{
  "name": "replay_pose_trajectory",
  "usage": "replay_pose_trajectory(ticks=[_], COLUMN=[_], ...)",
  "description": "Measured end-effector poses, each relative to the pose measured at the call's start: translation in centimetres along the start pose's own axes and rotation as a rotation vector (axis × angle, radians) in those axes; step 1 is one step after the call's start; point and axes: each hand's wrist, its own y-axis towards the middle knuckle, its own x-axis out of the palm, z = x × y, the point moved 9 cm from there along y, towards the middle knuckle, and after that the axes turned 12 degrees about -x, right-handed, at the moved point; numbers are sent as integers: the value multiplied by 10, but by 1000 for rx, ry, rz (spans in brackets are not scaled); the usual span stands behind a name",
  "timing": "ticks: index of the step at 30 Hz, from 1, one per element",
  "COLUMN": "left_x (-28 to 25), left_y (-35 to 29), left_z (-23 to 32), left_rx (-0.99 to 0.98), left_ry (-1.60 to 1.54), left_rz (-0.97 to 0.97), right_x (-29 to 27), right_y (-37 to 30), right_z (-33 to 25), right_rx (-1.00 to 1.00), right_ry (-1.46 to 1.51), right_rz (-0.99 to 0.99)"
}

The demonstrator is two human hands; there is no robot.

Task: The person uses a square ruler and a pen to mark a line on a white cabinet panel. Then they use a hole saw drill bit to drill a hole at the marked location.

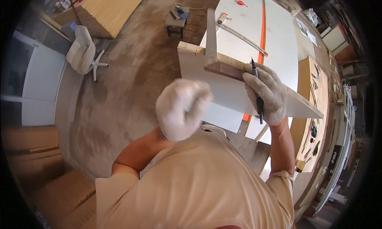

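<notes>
My right hand (267, 92), in a pale knit glove, is closed around a slim black pen (259, 103) with its dark tip pointing up. Its fingers rest by the upper edge of a white panel (223, 84) that stands on its side. A square (224, 70) with a brown stock and a metal blade lies against that edge, just left of these fingers. My left hand (183, 109), gloved too, hangs in front of the panel, apart from it. Its fingers curl toward the thumb, but motion smears them, and whether anything is between them cannot be made out.
Beyond the panel, a white worktop (280, 34) carries a folding rule (242, 38) and a small red tool (240, 2). Loose tools lie on a wooden board (314, 129) at right. A low stool (175, 24), an office chair (82, 50) and cardboard boxes (34, 149) stand leftward.
</notes>
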Motion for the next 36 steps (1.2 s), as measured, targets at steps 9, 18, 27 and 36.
replay_pose_trajectory(ticks=[9, 18, 27, 36], left_x=[77, 76, 68, 72], left_y=[56, 71, 65, 65], left_z=[36, 22, 19, 21], left_rx=[447, 533, 547, 558], left_ry=[715, 639, 595, 620], left_rz=[-113, -185, -106, -73], right_x=[11, 11, 6, 11], right_y=[3, -4, -17, -4], right_z=[3, 10, 19, 6], right_rx=[40, 173, 299, 239], right_ry=[-131, -58, -81, -116], right_rz=[-100, -22, -74, -59])
